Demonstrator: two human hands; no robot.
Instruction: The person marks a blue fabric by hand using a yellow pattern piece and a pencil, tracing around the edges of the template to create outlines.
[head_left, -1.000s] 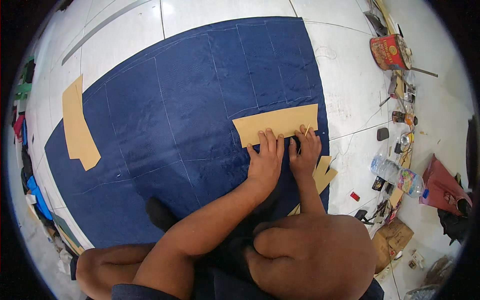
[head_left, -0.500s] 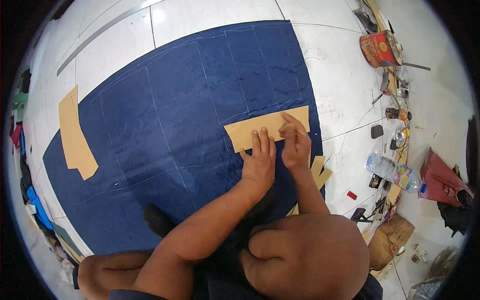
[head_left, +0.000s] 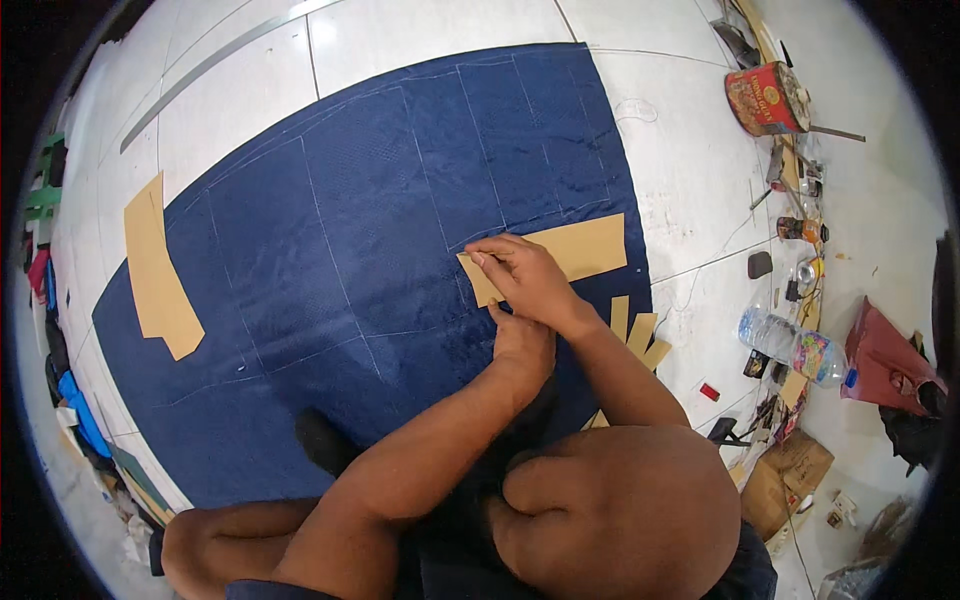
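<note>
A dark blue cloth (head_left: pixel 400 230) with thin white lines drawn over it lies spread on the floor. Near its right edge rests a tan card pattern piece (head_left: pixel 590 245), roughly rectangular. My left hand (head_left: pixel 525 345) lies on the lower part of this piece with the thumb stretched out; my right hand and wrist hide its other fingers. Crossing over it, my right hand (head_left: pixel 518 268) is pinched at the piece's upper left corner. Whatever sits between those fingertips is too small to make out. A larger angled tan pattern piece (head_left: pixel 155 270) overlaps the cloth's left edge.
Narrow tan card strips (head_left: pixel 638 335) lie beside my right forearm. Along the right wall are a red tin (head_left: pixel 765 100), a plastic water bottle (head_left: pixel 795 345), a dark red bag (head_left: pixel 880 360) and a cardboard box (head_left: pixel 785 480). A long metal ruler (head_left: pixel 215 70) lies beyond the cloth.
My right hand has moved from the pattern piece's right part to its upper left corner, crossing over my left hand. The left hand stays on the piece.
</note>
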